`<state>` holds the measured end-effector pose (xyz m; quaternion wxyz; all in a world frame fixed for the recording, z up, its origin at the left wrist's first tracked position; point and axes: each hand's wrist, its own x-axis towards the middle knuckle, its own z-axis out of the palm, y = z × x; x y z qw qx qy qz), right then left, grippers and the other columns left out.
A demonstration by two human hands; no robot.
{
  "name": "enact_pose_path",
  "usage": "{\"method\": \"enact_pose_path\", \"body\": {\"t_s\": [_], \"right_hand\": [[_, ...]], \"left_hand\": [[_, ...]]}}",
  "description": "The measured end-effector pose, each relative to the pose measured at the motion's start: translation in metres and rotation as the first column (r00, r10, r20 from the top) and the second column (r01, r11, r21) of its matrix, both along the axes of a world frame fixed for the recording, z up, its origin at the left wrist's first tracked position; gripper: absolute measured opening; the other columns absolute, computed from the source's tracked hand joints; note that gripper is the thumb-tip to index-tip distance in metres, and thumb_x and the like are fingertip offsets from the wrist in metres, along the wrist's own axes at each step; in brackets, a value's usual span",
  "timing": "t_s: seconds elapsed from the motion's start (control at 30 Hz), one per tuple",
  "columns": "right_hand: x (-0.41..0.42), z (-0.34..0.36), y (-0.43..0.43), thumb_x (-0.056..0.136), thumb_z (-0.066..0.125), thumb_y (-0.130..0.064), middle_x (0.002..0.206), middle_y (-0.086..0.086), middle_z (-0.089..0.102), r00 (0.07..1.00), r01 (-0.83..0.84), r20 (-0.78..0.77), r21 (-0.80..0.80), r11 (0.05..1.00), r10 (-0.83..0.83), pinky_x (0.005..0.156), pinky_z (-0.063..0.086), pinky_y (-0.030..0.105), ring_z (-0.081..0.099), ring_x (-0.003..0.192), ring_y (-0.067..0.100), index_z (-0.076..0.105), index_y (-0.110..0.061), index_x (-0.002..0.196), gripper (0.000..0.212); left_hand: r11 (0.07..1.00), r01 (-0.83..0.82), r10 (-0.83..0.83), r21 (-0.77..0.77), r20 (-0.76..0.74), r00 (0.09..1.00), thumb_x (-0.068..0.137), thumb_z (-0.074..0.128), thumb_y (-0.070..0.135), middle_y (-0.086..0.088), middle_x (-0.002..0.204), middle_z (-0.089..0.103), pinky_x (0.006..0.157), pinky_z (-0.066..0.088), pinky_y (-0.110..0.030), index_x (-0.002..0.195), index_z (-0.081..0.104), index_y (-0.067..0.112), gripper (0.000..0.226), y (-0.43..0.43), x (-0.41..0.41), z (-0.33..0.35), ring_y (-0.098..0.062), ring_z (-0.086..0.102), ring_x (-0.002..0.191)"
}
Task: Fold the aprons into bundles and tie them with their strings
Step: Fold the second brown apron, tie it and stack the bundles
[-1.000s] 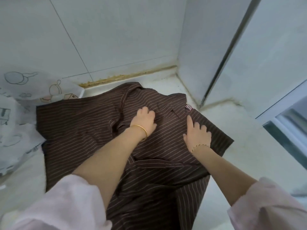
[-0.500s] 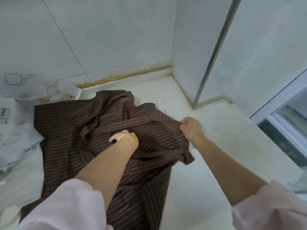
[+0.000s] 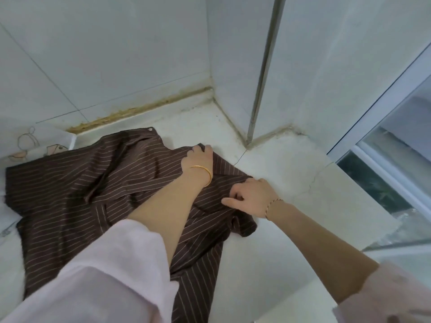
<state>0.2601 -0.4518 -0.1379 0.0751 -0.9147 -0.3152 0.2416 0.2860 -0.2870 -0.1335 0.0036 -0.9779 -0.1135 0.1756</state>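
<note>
Printed white cloth (image 3: 35, 142) at far left, partly under the apron's left edge. Brown striped apron (image 3: 77, 190) lies rumpled on the white counter (image 3: 291, 173), near part hanging toward the person.

Left hand (image 3: 198, 157): fingers curled over the apron's far right edge, gripping the fabric. Gold bangle (image 3: 203, 174) on the wrist. Right hand (image 3: 253, 198): fingers curled into a fold at the apron's right edge, thumb sticking out to the left, holding the cloth. Thin chain bracelet (image 3: 273, 203) on the wrist. Both hands clamped on the apron, close to each other but not touching.

Versus half a second ago: left hand was mid-apron, now up at the far right edge. Right hand was at the right corner, now lower and nearer. Apron's right side is more bunched; a second ago it lay flat under spread fingers.

Pose: left forearm reaches diagonally across the apron, pink sleeve (image 3: 105, 276) pushed up. Right forearm comes in from lower right, wrist low over the counter.
</note>
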Motion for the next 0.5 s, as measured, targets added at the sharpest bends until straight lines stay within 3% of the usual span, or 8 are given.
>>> {"method": "enact_pose_path", "body": {"t_s": [0.13,0.23,0.33,0.4,0.43,0.5], "right_hand": [[0.014,0.001,-0.014,0.084,0.049,-0.061,0.082,-0.004,0.066,0.991,-0.132,-0.022,-0.109,0.985,0.130,0.085,0.039,0.035,0.051,0.091,0.016,0.068,-0.022,0.086,0.043],[0.026,0.001,-0.025,0.085,0.057,-0.048,0.069,-0.007,0.058,0.989,-0.106,-0.119,-0.138,0.985,0.090,0.077,0.040,0.030,0.053,0.079,0.015,0.059,-0.021,0.068,0.032],[0.036,0.006,-0.037,0.088,0.059,-0.036,0.079,-0.007,0.053,0.999,-0.014,-0.051,-0.210,0.978,0.004,0.078,0.043,0.031,0.050,0.091,0.017,0.050,-0.026,0.068,0.023],[0.037,0.009,-0.044,0.088,0.059,-0.022,0.100,0.000,0.056,0.991,0.107,0.109,-0.304,0.947,-0.077,0.084,0.042,0.034,0.048,0.104,0.021,0.059,-0.021,0.093,0.005],[0.036,0.010,-0.045,0.087,0.059,-0.015,0.107,0.003,0.055,0.975,0.186,0.177,-0.340,0.922,-0.132,0.086,0.041,0.035,0.048,0.106,0.023,0.059,-0.019,0.104,0.018],[0.032,0.010,-0.044,0.084,0.058,-0.007,0.112,0.006,0.053,0.940,0.290,0.269,-0.307,0.906,-0.210,0.089,0.039,0.037,0.048,0.108,0.025,0.056,-0.017,0.115,0.032]], "left_hand": [[0.995,-0.099,0.100,-0.023,0.019,0.995,0.089,0.052,0.006,-0.014,0.118,0.058,0.076,0.044,-0.037,0.134,0.034,0.005,0.048,-0.001,0.013,-0.001,-0.029,0.058,0.105],[0.954,-0.163,0.217,-0.250,0.208,0.954,0.094,0.041,0.005,-0.012,0.106,0.061,0.069,0.043,-0.036,0.122,0.043,0.007,0.028,-0.006,0.030,0.005,-0.028,0.058,0.089],[0.756,0.004,0.278,-0.655,0.326,0.904,0.096,0.038,0.004,-0.011,0.119,0.059,0.092,0.047,-0.037,0.130,0.044,0.012,0.035,-0.017,0.046,0.011,-0.027,0.059,0.104],[0.723,0.171,0.111,-0.669,0.357,0.927,0.095,0.041,0.002,-0.008,0.141,0.044,0.111,0.033,-0.033,0.141,0.037,0.013,0.048,-0.023,0.048,0.011,-0.022,0.046,0.126],[0.750,0.225,0.048,-0.622,0.390,0.919,0.094,0.043,0.000,-0.008,0.146,0.038,0.114,0.026,-0.032,0.143,0.036,0.013,0.051,-0.023,0.048,0.007,-0.021,0.039,0.132],[0.816,0.213,0.083,-0.538,0.472,0.878,0.091,0.046,-0.002,-0.010,0.143,0.039,0.114,0.025,-0.029,0.138,0.042,0.009,0.048,-0.020,0.044,0.001,-0.023,0.038,0.131]]}}
